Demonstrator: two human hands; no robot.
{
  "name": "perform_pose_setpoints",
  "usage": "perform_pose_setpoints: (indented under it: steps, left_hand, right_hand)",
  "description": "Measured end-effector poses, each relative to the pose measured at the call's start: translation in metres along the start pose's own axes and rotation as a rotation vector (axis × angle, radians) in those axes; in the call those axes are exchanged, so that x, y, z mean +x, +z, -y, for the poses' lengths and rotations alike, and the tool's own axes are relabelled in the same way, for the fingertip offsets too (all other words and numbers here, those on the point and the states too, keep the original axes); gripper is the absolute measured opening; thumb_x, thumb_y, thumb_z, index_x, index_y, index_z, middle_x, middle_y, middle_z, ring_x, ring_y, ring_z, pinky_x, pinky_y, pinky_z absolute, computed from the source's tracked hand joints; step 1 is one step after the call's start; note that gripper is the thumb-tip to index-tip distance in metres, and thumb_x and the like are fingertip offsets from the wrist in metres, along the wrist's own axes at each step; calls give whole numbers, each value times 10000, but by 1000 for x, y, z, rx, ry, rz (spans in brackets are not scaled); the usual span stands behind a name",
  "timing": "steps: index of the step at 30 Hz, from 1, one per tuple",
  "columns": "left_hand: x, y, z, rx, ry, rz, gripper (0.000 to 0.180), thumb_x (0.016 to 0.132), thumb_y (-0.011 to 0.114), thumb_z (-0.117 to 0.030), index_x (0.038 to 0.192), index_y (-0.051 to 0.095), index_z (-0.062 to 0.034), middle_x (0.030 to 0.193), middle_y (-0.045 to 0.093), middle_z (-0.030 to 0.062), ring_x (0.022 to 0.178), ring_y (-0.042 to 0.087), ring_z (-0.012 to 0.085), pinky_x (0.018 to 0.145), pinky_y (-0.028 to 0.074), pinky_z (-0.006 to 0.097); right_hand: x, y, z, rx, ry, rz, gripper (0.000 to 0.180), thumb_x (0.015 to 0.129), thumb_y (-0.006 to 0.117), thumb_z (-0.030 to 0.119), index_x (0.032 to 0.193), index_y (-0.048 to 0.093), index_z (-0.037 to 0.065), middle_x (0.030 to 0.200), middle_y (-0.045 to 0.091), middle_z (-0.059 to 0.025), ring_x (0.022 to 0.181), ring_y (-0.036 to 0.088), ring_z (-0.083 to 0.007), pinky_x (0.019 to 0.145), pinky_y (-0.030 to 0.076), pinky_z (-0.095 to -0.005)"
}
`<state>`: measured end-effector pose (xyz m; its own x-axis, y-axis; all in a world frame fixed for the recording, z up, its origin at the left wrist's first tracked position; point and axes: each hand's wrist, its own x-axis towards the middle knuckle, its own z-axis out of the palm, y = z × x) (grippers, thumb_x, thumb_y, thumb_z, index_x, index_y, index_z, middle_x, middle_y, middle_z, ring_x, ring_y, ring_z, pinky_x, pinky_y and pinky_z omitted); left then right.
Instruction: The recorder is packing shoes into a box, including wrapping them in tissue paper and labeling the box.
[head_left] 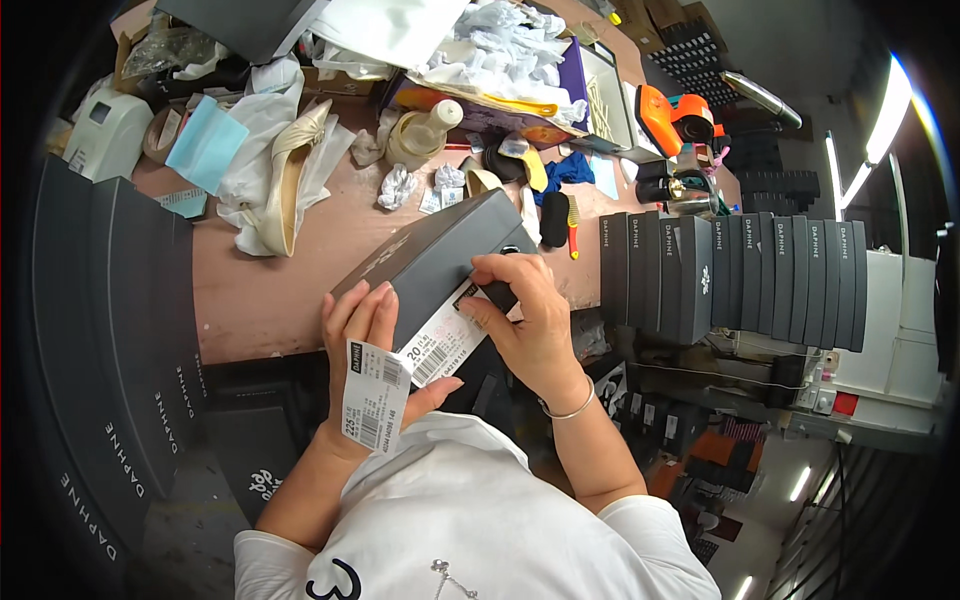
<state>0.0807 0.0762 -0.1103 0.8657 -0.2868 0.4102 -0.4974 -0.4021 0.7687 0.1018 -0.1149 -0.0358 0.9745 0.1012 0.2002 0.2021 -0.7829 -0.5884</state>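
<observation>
A dark grey shoe box (425,255) is tilted over the table's near edge, with one narrow end turned toward me. My left hand (365,322) is closed around the box's left corner, fingers on its side and thumb below. Over the back of that hand lies a white barcode label (376,398), covering part of it. Another white barcode label (438,347) lies along the box's end. My right hand (535,325) pinches the upper right part of this second label, thumb and forefinger against it. I cannot tell whether that label is fully stuck down.
Beyond the box, a cream shoe (288,185) lies on white paper, near a squeeze bottle (440,122) and a brush (573,228). An orange tape dispenser (657,120) stands at the back right. Rows of grey boxes (785,285) flank the right side; large boxes (130,330) the left.
</observation>
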Motion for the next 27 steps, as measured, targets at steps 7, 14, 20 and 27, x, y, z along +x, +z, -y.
perform_pose_setpoints:
  steps: [7,14,20,27]
  left_hand:
    - [2,4,2,-10,-5,-32,1028,696,779,-478,1434,270,26,1357,397,183,1270,344,370,1105,173,586]
    - [-1,3,-1,-3,-13,-28,1055,676,789,-462,1443,250,21,1337,407,184,1263,342,361,1109,156,578]
    - [-3,5,-3,13,-6,-23,1054,685,786,-456,1444,237,27,1333,407,196,1273,325,363,1106,160,572]
    - [-2,4,-5,12,-23,-4,1069,663,802,-463,1440,254,25,1334,400,190,1283,326,350,1109,162,581]
  right_hand:
    - [4,-7,-2,-51,-34,177,321,735,745,37,1025,614,72,802,601,-9,787,540,-189,746,363,-332]
    - [3,-11,-4,53,-22,85,321,731,727,-21,1021,608,48,834,602,-47,813,555,-219,753,414,-324]
    - [21,-16,0,-92,-117,230,234,776,679,-19,990,601,35,817,605,-85,755,557,-249,688,452,-336]
    - [16,-20,-1,-8,-160,273,202,802,653,-31,977,569,24,832,581,-101,773,550,-254,697,450,-336]
